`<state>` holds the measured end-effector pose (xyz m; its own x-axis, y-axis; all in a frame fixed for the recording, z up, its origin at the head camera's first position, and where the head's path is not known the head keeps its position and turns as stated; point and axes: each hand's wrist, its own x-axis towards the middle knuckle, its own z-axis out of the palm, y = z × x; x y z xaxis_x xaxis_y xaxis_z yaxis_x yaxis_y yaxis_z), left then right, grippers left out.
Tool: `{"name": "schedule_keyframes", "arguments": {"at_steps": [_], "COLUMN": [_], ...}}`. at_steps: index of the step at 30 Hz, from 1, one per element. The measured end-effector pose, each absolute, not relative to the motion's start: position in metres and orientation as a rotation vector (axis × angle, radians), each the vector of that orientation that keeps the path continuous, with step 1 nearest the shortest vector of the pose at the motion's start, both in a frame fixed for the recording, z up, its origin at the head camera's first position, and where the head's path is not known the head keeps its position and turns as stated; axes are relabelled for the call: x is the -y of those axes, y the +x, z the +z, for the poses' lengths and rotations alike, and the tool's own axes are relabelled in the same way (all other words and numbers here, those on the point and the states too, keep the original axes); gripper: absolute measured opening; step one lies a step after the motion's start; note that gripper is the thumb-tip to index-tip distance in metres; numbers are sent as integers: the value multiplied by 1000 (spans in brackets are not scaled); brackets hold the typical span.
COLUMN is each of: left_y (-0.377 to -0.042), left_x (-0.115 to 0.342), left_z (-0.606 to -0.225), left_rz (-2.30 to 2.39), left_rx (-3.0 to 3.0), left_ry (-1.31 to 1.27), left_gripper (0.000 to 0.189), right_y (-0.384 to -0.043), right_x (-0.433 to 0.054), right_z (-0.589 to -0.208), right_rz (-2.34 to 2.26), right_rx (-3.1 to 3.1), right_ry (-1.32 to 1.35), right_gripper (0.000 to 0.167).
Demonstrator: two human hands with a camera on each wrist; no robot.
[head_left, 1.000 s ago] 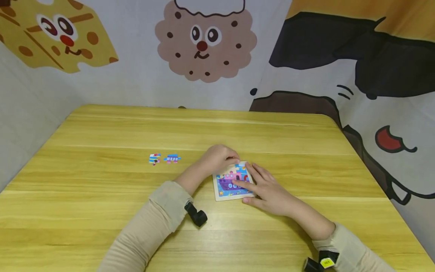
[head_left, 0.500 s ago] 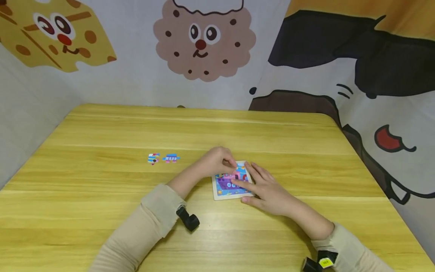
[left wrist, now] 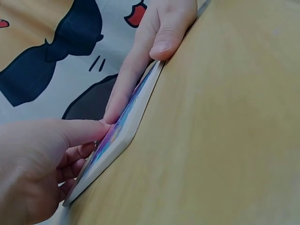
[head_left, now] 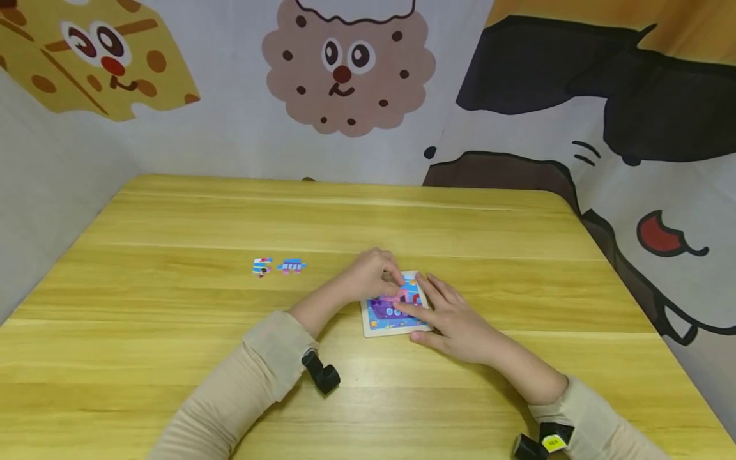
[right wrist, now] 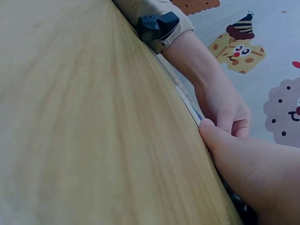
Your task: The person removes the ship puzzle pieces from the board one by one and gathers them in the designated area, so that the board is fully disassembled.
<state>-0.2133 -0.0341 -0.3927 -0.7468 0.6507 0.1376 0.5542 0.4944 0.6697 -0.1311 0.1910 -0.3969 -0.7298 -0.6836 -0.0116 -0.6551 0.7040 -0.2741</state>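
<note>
A small jigsaw puzzle [head_left: 391, 324] with a pale frame and a purple and pink boat picture lies on the wooden table. Over its upper left part, my left hand [head_left: 370, 276] pinches a puzzle piece between thumb and forefinger, mostly hidden by the fingers. The left wrist view has that left thumb [left wrist: 84, 131] reaching down onto the picture. From the right side, my right hand [head_left: 460, 327] lies with spread, straight fingers on the puzzle, forefinger on the boat and thumb at the lower right edge.
Two loose puzzle pieces lie left of my left hand: a striped one [head_left: 262, 266] and a blue and purple one [head_left: 292, 266]. The table [head_left: 190, 217] ends at the back against a cartoon-printed curtain [head_left: 230, 153].
My left hand has come from the puzzle's top edge slightly down over its upper left part, covering the bare cream patch seen there earlier. The right hand stays put.
</note>
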Motion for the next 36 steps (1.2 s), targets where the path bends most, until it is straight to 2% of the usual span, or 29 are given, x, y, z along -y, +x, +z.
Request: {"name": "schedule_keyframes", "arguments": {"at_steps": [9, 25, 36], "left_y": [-209, -209, -211], "left_x": [31, 32, 30], "left_z": [-390, -395, -400], "left_rz": [1092, 1257, 1400], "left_rx": [-2605, -2554, -2505], "left_ry": [934, 879, 844], "left_gripper": [8, 9, 21], "right_y": [-132, -131, -131], "right_x": [-192, -191, -191], "right_z": [-400, -397, -397], "right_rz": [-391, -389, -393], "right_rx": [-2808, -2811, -2810], "right_ry": [-1103, -1107, -1097], "right_gripper": [54, 54, 54]}}
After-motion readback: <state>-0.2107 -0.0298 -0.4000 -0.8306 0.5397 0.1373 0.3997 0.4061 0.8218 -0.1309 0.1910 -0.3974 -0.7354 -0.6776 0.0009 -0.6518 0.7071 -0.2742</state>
